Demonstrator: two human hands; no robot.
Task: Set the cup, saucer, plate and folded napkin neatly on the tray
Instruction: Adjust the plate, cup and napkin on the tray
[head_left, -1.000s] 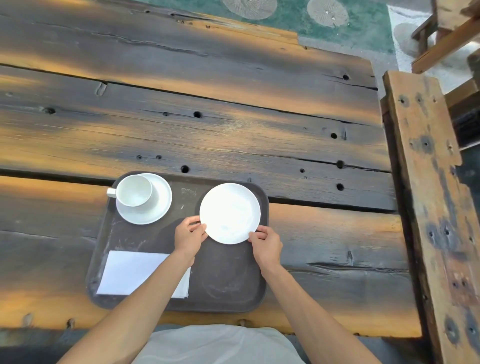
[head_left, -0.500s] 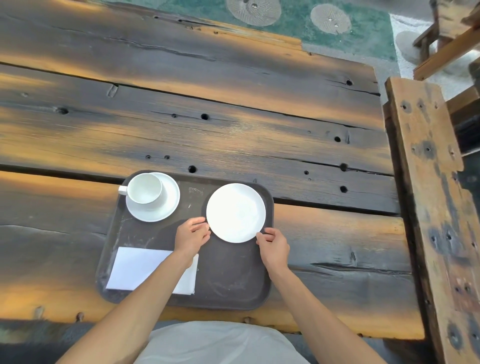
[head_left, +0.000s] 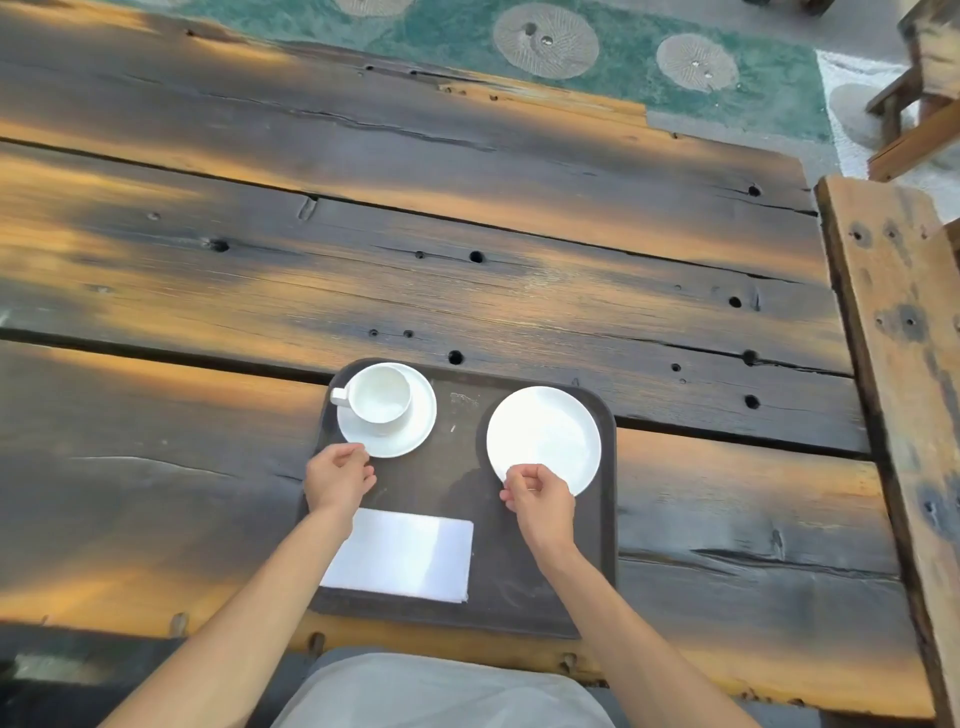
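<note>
A dark brown tray (head_left: 457, 475) lies at the table's near edge. At its far left, a white cup (head_left: 379, 397) stands upright on a white saucer (head_left: 415, 431), handle pointing left. A white plate (head_left: 545, 434) lies at the far right of the tray. At the near left, a folded white napkin (head_left: 410, 556) lies flat, partly hidden under my left forearm. My left hand (head_left: 337, 475) has curled fingers pinching the saucer's near-left rim. My right hand (head_left: 537, 493) pinches the plate's near rim.
The tray rests on a wide table of weathered planks (head_left: 467, 291) with holes and cracks. A wooden bench or beam (head_left: 904, 364) runs along the right side. Beyond the table's far edge lies a green patterned floor (head_left: 571, 47).
My left hand has left the plate's left rim and moved left to the saucer. My right hand has slid from the plate's right side to its near rim.
</note>
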